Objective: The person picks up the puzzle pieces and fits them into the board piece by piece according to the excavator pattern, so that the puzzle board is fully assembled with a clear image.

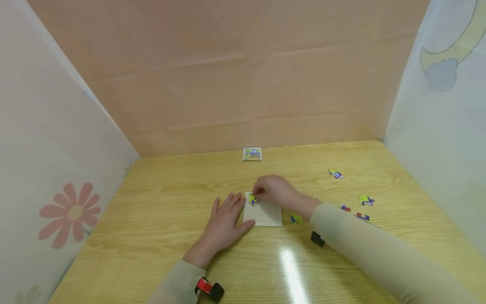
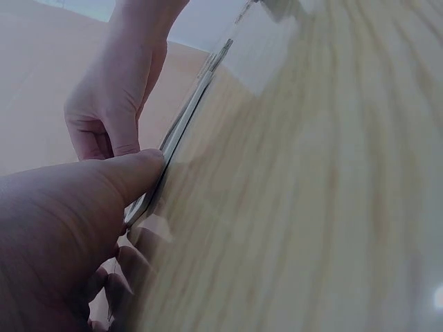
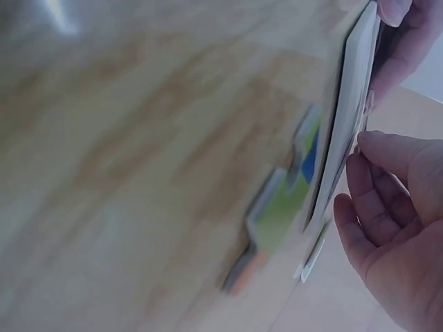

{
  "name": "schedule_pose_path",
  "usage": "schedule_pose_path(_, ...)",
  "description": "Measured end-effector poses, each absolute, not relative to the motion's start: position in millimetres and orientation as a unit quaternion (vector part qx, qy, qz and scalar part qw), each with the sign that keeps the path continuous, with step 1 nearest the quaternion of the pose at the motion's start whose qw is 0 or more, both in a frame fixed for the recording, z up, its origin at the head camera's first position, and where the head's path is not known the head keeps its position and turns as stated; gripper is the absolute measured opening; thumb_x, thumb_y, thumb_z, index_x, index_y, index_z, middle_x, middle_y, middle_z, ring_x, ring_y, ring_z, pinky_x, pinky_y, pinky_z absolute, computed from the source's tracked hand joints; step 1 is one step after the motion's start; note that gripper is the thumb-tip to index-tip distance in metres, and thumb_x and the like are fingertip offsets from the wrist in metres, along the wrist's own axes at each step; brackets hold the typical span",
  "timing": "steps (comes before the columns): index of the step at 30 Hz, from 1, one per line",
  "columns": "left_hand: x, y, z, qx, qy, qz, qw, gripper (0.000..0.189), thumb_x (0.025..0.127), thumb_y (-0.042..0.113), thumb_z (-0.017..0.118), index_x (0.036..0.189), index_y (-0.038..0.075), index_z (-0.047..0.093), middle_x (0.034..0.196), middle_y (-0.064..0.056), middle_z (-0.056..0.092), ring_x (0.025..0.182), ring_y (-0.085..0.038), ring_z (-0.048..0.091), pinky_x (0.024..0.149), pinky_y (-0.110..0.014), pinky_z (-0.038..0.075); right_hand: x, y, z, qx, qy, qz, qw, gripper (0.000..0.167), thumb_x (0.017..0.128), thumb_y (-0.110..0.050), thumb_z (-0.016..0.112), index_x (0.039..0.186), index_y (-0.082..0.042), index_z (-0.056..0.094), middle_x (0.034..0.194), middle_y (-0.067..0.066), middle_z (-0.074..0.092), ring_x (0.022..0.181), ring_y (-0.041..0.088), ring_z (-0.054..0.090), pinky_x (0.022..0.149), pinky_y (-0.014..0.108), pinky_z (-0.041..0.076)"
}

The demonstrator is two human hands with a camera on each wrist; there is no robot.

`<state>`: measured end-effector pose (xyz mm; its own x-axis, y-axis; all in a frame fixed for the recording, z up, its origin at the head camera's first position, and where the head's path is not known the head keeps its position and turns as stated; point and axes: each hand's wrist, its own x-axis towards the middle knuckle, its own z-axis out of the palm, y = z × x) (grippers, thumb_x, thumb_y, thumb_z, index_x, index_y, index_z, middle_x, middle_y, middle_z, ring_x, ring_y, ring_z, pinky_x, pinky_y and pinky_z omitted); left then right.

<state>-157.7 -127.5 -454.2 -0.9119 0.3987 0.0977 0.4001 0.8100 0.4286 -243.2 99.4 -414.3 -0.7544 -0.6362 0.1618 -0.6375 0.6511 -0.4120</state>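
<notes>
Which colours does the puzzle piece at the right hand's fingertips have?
The puzzle piece looks yellow-green with dark purple; the head view shows it best.

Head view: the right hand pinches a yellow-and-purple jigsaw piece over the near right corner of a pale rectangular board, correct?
Wrong corner: in the head view, the right hand pinches the piece over the board's far left corner.
</notes>
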Motion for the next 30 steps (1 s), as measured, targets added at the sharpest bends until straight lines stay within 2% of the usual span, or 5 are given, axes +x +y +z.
schedule_pose_path(17, -157.5, -125.9, -453.4, -0.207, -0.951, -0.228, 0.002, 0.077, 0.107, 0.052, 0.071, 0.164, 0.005, 0.052, 0.174, -0.014, 0.040, 0.165, -0.038, 0.028, 0.133, -0.068, 0.005, -242.6, 90.5, -412.8, 0.354, -0.916, 0.188, 0.001, 0.006, 0.099, -0.007, 0.084, 0.102, -0.013, 0.085, 0.104, -0.002, 0.077, 0.096, 0.017, 0.073, 0.092, 0.040, 0.062)
schedule_pose_path(22, -157.5, -124.8, -453.0, -0.211, -0.951, -0.226, 0.002, 0.077, 0.107, 0.053, 0.070, 0.164, 0.004, 0.051, 0.175, -0.015, 0.040, 0.165, -0.038, 0.028, 0.133, -0.068, 0.005, -242.1, 92.2, -411.9, 0.347, -0.919, 0.187, -0.014, 0.007, 0.100, -0.009, 0.084, 0.106, -0.013, 0.086, 0.106, -0.003, 0.077, 0.098, 0.016, 0.073, 0.094, 0.039, 0.062)
schedule_pose_path(30, -157.8, -124.6, -451.8, -0.215, -0.951, -0.224, 0.003, 0.077, 0.108, 0.052, 0.070, 0.164, 0.004, 0.051, 0.175, -0.015, 0.039, 0.165, -0.039, 0.028, 0.132, -0.069, 0.005, -240.9, 96.7, -408.4, 0.338, -0.916, 0.209, -0.058, 0.016, 0.097, -0.016, 0.088, 0.112, -0.011, 0.085, 0.110, -0.002, 0.074, 0.093, 0.012, 0.064, 0.091, 0.037, 0.060)
